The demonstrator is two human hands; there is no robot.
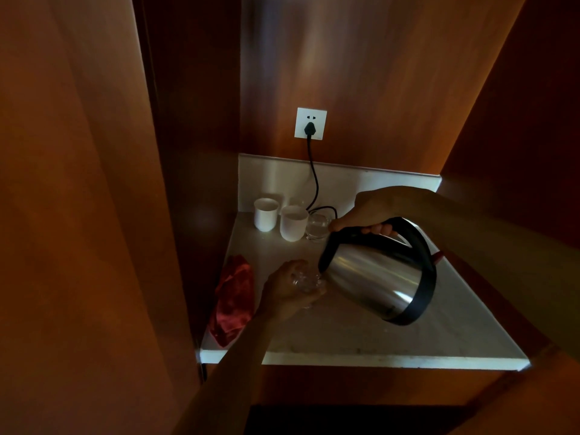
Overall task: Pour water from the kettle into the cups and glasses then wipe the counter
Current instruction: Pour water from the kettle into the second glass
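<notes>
Your right hand (364, 211) has its fingers (378, 229) wrapped tight around the black handle of the stainless-steel electric kettle with black trim (379, 274), which you hold tilted above the middle of the pale stone tabletop (361, 334), spout down and to the left. The spout sits right at the rim of the small clear drinking glass (306, 279), which your left hand (288, 290) clasps from the left with its fingers curled around the wall; whether the glass rests on the tabletop or is lifted off it you cannot tell from here. Near the tabletop's left edge, just beside your left wrist, lies a crumpled red cloth (233, 299). In the back left corner stand two white cylindrical cups (265, 214) (294, 222) side by side, and a second clear glass (317, 227) stands just right of them, close to your right hand. Behind them a black power cord (314, 180) runs up the wall to a white wall socket (310, 123).
</notes>
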